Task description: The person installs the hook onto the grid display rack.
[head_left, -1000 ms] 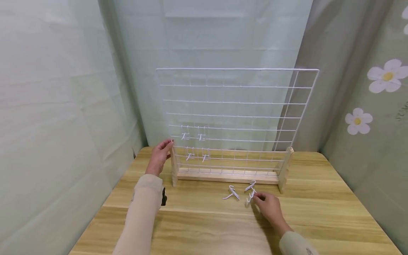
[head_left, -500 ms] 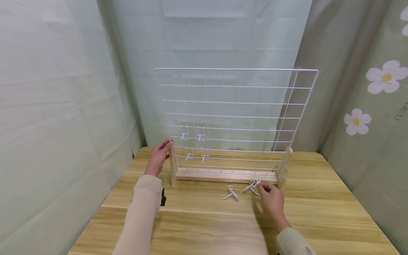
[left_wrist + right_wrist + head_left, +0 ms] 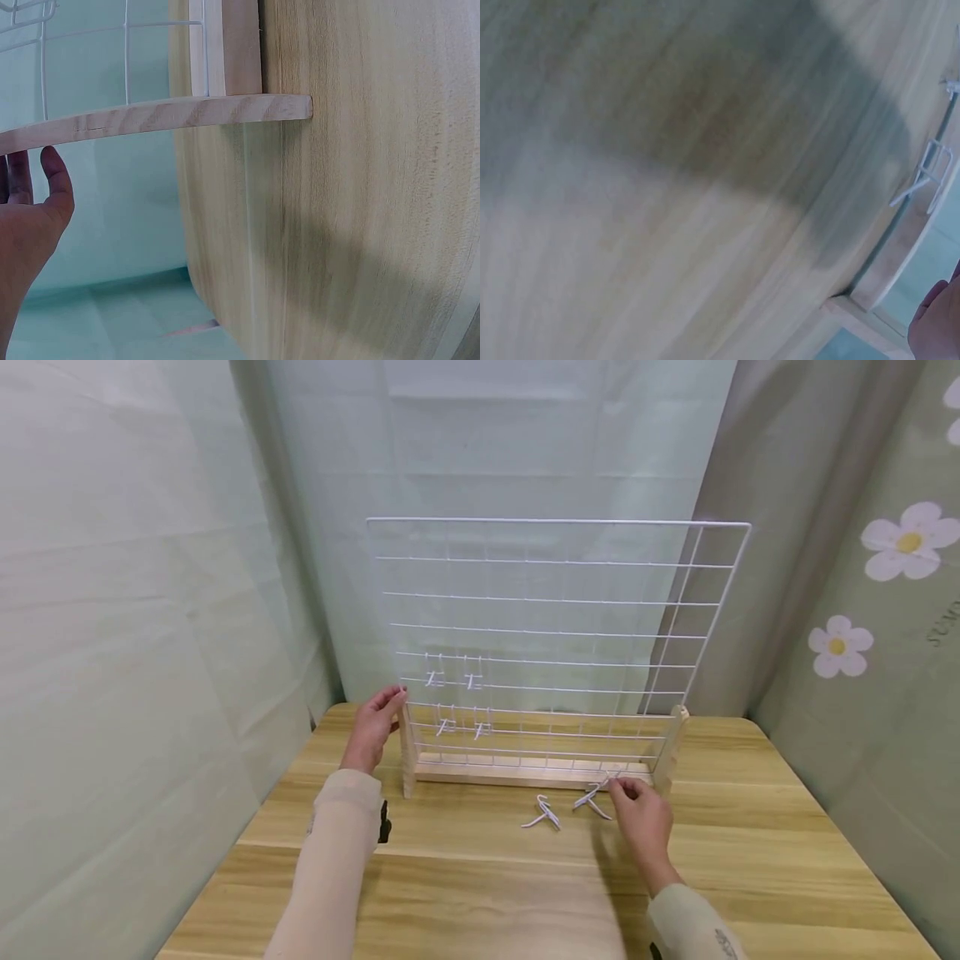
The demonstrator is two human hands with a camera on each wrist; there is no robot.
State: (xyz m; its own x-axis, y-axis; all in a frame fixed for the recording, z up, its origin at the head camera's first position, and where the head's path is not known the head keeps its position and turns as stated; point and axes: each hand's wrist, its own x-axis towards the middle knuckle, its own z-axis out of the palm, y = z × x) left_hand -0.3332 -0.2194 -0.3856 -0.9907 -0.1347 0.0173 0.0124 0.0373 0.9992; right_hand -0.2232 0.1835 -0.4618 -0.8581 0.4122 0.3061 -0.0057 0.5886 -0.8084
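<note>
A white wire grid rack point(image 3: 540, 632) stands upright in wooden side supports. My left hand point(image 3: 372, 727) grips the top of its left wooden support point(image 3: 408, 756); in the left wrist view, the thumb point(image 3: 56, 176) is against the wood. My right hand point(image 3: 641, 818) pinches a white wire hook point(image 3: 612, 777) at the front of the base bar, mostly hidden by the fingertips. Just left of these fingertips, another white hook point(image 3: 592, 802) lies on the table, overlapping the held one in the head view. Farther left lies one more hook point(image 3: 543, 814).
Several white hooks hang on the grid's lower left, among them an upper one point(image 3: 433, 678) and a lower one point(image 3: 481, 727). The wooden base bar point(image 3: 510, 770) joins the side supports on the wooden table point(image 3: 450, 893). Pale curtains point(image 3: 187, 610) surround the table.
My right hand has moved up and slightly right with its hook, from the tabletop towards the base bar. My left hand stays on the support.
</note>
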